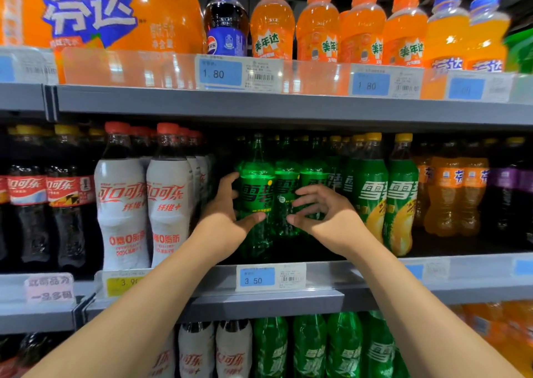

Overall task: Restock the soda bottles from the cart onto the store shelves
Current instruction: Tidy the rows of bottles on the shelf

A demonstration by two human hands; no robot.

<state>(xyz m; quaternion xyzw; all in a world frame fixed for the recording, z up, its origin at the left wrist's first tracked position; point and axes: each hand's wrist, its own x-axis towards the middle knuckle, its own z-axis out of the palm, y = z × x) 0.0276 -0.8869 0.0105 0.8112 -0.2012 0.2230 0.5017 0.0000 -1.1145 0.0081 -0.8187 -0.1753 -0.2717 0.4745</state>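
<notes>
On the middle shelf (288, 299) stands a row of green Sprite bottles. My left hand (227, 213) grips the leftmost green bottle (256, 193), which stands upright near the shelf front, with the thumb across its front and the fingers round its left side. My right hand (326, 216) is just to the right, its fingers spread and half curled in front of the neighbouring green bottles (285, 181). It encloses none of them, and I cannot tell whether its fingertips touch them. The cart is out of view.
White-labelled cola bottles (170, 198) stand close on the left, and yellow-capped lemon Sprite bottles (375, 193) on the right. Orange soda bottles (317, 22) fill the upper shelf (288, 106), with more green bottles (308, 346) on the shelf below. A 3.50 price tag (271, 276) hangs on the shelf edge.
</notes>
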